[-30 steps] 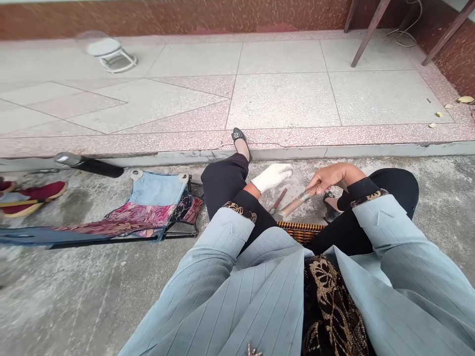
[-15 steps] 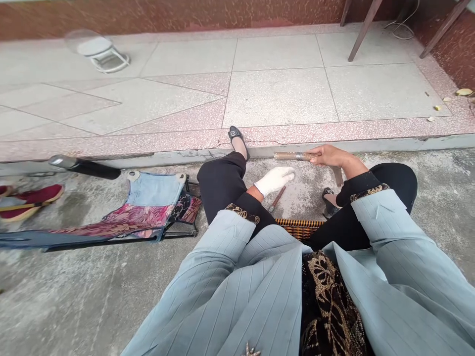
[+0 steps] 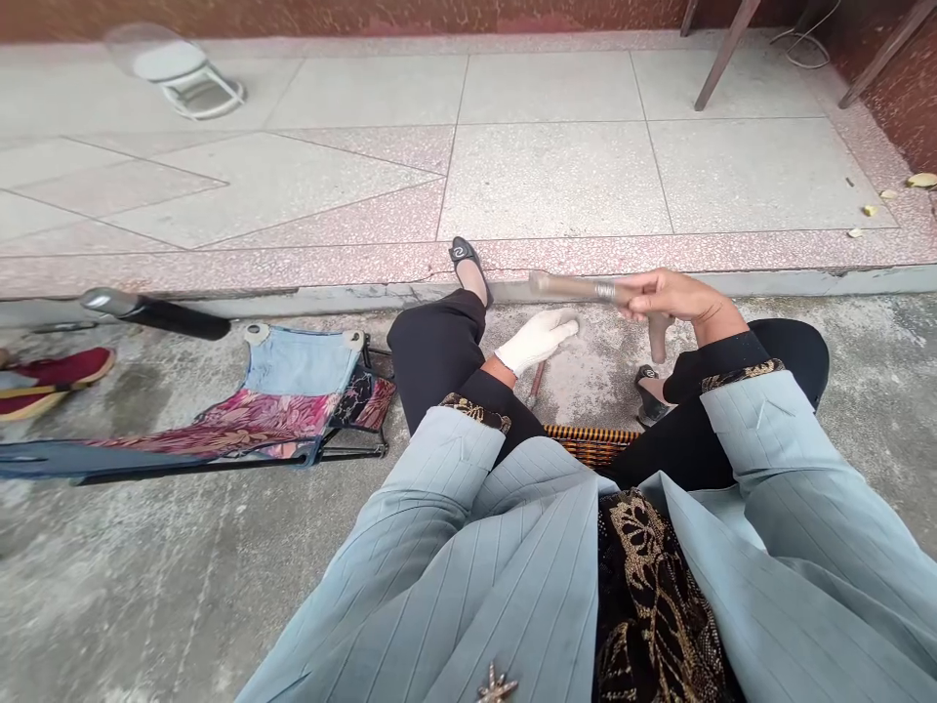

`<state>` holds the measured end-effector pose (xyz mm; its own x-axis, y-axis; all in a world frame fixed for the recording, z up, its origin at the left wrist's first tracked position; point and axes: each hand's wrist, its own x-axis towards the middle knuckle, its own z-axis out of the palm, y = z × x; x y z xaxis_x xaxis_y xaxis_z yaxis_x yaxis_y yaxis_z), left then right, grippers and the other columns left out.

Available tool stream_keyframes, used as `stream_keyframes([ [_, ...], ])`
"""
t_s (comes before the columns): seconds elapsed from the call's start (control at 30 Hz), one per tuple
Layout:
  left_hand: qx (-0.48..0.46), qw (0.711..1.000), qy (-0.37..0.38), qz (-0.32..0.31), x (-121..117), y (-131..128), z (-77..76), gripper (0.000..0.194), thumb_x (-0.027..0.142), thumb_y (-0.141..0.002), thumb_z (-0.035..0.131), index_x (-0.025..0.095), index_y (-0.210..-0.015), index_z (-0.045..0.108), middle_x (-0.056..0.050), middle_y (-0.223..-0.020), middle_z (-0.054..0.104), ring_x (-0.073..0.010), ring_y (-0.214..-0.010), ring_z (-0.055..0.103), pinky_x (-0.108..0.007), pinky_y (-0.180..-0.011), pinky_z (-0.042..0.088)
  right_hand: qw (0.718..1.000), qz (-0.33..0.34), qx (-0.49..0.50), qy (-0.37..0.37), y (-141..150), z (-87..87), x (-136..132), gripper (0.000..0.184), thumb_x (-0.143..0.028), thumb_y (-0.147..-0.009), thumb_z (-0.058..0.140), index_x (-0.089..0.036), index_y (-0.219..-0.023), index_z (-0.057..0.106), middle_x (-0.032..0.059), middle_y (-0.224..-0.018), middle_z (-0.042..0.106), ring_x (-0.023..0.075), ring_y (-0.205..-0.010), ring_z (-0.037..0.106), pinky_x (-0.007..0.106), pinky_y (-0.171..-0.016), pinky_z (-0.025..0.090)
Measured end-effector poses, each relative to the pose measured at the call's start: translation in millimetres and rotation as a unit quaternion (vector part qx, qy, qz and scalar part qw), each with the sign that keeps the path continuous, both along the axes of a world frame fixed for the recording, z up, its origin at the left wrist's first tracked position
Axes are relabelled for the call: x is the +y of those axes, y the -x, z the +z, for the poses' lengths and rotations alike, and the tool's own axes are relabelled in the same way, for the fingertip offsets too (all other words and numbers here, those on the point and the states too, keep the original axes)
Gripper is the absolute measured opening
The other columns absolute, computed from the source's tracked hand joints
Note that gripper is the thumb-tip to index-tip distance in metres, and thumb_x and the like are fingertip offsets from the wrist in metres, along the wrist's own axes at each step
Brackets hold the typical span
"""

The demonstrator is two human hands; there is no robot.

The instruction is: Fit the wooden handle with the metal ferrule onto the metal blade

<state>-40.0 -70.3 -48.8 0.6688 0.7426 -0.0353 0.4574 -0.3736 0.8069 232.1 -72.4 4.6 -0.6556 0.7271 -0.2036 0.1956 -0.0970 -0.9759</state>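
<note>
My right hand (image 3: pixel 670 295) is closed around a brown, wooden-looking tool (image 3: pixel 567 286) with a silver band wound about its shaft. The shaft points left, slightly blurred, and a shorter arm of it hangs below my fingers. My left hand (image 3: pixel 538 340), in a white glove, is low over the concrete with its fingers drawn together; what they hold, if anything, is hidden. Partly beneath that glove lies a thin tool with a reddish-brown handle (image 3: pixel 538 379). The woven rim of a wicker seat (image 3: pixel 592 447) shows between my legs.
A folding recliner (image 3: pixel 300 366) with blue and floral cloth stands left. Beyond it are a black handle with a silver end (image 3: pixel 157 312) and a red shoe (image 3: pixel 69 369). A raised tiled step (image 3: pixel 556 176) runs ahead, bearing a white stool (image 3: pixel 183 78) and dark wooden legs (image 3: pixel 724 54).
My right hand has lifted the wooden tool from low between my legs, swinging its shaft from slanting down to nearly level. My gloved left hand stays low, shifting only slightly.
</note>
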Motion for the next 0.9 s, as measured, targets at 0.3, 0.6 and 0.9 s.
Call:
stream_keyframes([
  [0.3, 0.01, 0.998, 0.021, -0.062, -12.3, -6.5, -3.6, 0.022, 0.027, -0.088, 0.045, 0.015, -0.082, 0.062, -0.001, -0.072, 0.059, -0.0134, -0.067, 0.05, -0.025, -0.069, 0.039, 0.94, -0.255, -0.22, -0.059, 3.6, -23.8, 15.6, 0.054, -0.034, -0.082, 0.069, -0.015, -0.131, 0.065, 0.0034, -0.077, 0.064, 0.015, -0.065, 0.055, 0.027, -0.062, 0.044],
  [0.6, 0.066, 0.996, -0.037, -0.05, -6.7, -2.7, -4.7, 0.027, 0.03, -0.089, 0.044, 0.016, -0.089, 0.066, -0.003, -0.082, 0.066, -0.0169, -0.076, 0.057, -0.026, -0.074, 0.04, 0.852, 0.034, -0.514, -0.094, 22.9, -30.5, 9.6, 0.041, -0.026, -0.08, 0.071, -0.027, -0.121, 0.074, 0.0096, -0.103, 0.073, 0.0262, -0.088, 0.064, 0.034, -0.073, 0.044],
  [0.9, -0.04, 0.997, 0.051, 0.037, 5.6, 1.2, -10.5, 0.024, 0.031, -0.088, 0.046, 0.014, -0.088, 0.063, -0.004, -0.08, 0.064, -0.0144, -0.071, 0.054, -0.027, -0.069, 0.043, 0.957, 0.223, -0.17, 0.076, 10.4, -12.9, -3.2, 0.06, -0.042, -0.072, 0.078, -0.017, -0.127, 0.069, -0.0002, -0.073, 0.065, 0.0111, -0.06, 0.052, 0.024, -0.06, 0.043],
])
